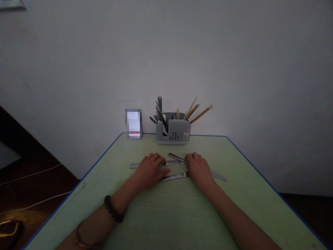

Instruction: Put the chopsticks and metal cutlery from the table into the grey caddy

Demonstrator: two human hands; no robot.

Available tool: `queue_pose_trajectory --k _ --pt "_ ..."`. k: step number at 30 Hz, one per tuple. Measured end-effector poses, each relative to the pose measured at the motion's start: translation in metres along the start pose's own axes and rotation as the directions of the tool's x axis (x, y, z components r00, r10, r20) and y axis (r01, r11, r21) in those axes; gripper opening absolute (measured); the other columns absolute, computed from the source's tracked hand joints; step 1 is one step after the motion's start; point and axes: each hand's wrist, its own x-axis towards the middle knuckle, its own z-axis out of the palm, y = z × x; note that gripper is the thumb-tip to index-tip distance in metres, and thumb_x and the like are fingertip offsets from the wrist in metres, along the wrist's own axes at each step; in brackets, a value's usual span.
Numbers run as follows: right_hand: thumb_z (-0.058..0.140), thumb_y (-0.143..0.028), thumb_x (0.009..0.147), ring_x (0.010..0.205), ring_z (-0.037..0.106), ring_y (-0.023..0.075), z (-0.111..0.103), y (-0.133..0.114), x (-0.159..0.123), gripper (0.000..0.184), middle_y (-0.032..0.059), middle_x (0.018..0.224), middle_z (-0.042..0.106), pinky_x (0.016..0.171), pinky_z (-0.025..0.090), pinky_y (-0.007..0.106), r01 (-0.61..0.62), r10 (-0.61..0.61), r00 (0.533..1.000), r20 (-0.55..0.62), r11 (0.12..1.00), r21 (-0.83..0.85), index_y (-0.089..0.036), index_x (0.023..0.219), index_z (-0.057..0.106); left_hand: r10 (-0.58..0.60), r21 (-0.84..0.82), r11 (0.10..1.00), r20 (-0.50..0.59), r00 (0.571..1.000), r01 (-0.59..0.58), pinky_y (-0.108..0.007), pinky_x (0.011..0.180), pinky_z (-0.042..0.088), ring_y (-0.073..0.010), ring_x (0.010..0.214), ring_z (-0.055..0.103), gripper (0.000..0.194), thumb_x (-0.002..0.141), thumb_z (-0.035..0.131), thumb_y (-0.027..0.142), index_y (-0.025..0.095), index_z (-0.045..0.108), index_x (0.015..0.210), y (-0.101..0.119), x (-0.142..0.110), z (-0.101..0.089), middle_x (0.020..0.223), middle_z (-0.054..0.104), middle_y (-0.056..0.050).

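Observation:
Several metal table knives lie on the green table before me. My left hand (149, 170) rests palm down across the far knife (174, 162), with its thumb spread away from the fingers. Below that thumb is a nearer knife (173, 177), whose other end reaches my right hand (199, 168). The right hand bends its fingers over a slanting knife; the handle (177, 157) of this knife shows at upper left and its blade (219, 176) at right. Where the knives cross under the right palm is hidden.
A grey cutlery holder (179, 130) with metal utensils and wooden chopsticks (201, 114) stands at the back, near the wall. Left of it a phone (134, 124) with a lit screen is propped upright. Blue edging (100, 155) borders the table (166, 215).

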Motion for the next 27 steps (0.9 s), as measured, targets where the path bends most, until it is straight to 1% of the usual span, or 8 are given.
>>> queue_pose_trajectory --k 2,5,10,12,17,21,24,27 --pt "0.041 -0.02 0.09 0.095 0.056 0.0269 0.0 0.0 0.001 0.023 0.0148 0.103 0.061 0.08 0.041 0.037 -0.02 0.02 1.0 0.014 1.0 -0.002 -0.014 0.102 0.059 0.013 -0.014 1.0 0.016 1.0 -0.013 -0.039 0.087 0.04 -0.0239 0.097 0.051 0.03 0.082 0.057 0.043 0.023 0.059 0.103 0.0 -0.001 0.001 0.103 0.058 -0.006" --pt "0.044 -0.022 0.09 0.094 0.059 0.0267 -0.004 -0.001 0.001 0.021 0.0156 0.103 0.062 0.079 0.041 0.036 -0.052 0.052 0.997 0.053 0.999 0.006 -0.013 0.102 0.058 0.011 -0.032 0.999 0.028 1.0 -0.01 -0.039 0.086 0.04 -0.0234 0.097 0.051 0.028 0.082 0.057 0.039 0.023 0.059 0.105 -0.002 -0.001 0.003 0.103 0.058 -0.006" --pt "0.045 -0.026 0.09 0.088 0.063 0.0239 -0.019 0.0 -0.002 0.022 0.0152 0.097 0.064 0.067 0.043 0.03 -0.086 0.073 0.969 0.236 0.995 0.045 -0.012 0.1 0.059 0.04 -0.082 0.996 0.035 0.999 -0.037 -0.037 0.084 0.041 -0.0215 0.091 0.051 0.022 0.083 0.055 0.032 0.021 0.06 0.102 -0.004 0.001 0.004 0.098 0.059 -0.006" --pt "0.044 -0.025 0.091 0.088 0.063 0.0241 -0.021 0.0 -0.004 0.022 0.0154 0.096 0.064 0.068 0.043 0.031 -0.059 0.049 0.966 0.255 0.998 0.032 -0.012 0.099 0.06 0.054 -0.091 0.995 0.037 0.998 -0.05 -0.037 0.083 0.041 -0.0211 0.09 0.051 0.021 0.084 0.054 0.031 0.021 0.06 0.101 -0.004 0.001 0.004 0.097 0.059 -0.006" --pt "0.04 -0.015 0.09 0.096 0.058 0.0262 -0.012 0.0 -0.005 0.023 0.0147 0.103 0.061 0.074 0.043 0.034 0.03 -0.024 0.994 0.104 0.998 -0.054 -0.015 0.104 0.058 0.069 -0.113 0.991 0.017 0.997 -0.067 -0.036 0.082 0.043 -0.0206 0.089 0.052 0.021 0.084 0.054 0.03 0.021 0.06 0.101 -0.006 0.0 0.005 0.096 0.059 -0.006" --pt "0.039 -0.013 0.089 0.093 0.057 0.024 -0.008 0.005 -0.003 0.025 0.011 0.103 0.06 0.073 0.043 0.033 0.051 -0.05 0.998 0.027 0.997 -0.052 -0.021 0.104 0.057 0.074 -0.123 0.99 0.024 0.997 -0.07 -0.036 0.082 0.043 -0.0208 0.089 0.052 0.02 0.084 0.053 0.029 0.021 0.06 0.101 -0.008 0.0 0.007 0.097 0.059 -0.006" --pt "0.038 -0.015 0.09 0.092 0.056 0.0226 -0.011 0.009 0.001 0.023 0.0106 0.102 0.059 0.075 0.043 0.032 0.068 -0.066 0.996 -0.066 0.998 0.016 -0.02 0.104 0.057 0.074 -0.145 0.987 0.028 0.997 -0.069 -0.034 0.08 0.043 -0.0201 0.087 0.053 0.019 0.084 0.053 0.028 0.02 0.06 0.099 -0.008 0.001 0.006 0.095 0.06 -0.006" --pt "0.035 -0.02 0.093 0.094 0.055 0.0215 -0.015 0.011 0.004 0.024 0.0112 0.103 0.057 0.082 0.044 0.033 0.154 -0.103 0.962 -0.251 0.969 0.194 -0.017 0.104 0.056 0.069 -0.161 0.985 0.047 0.997 -0.061 -0.033 0.077 0.042 -0.0194 0.084 0.054 0.015 0.084 0.052 0.028 0.019 0.061 0.092 -0.008 0.002 0.005 0.09 0.06 -0.005"
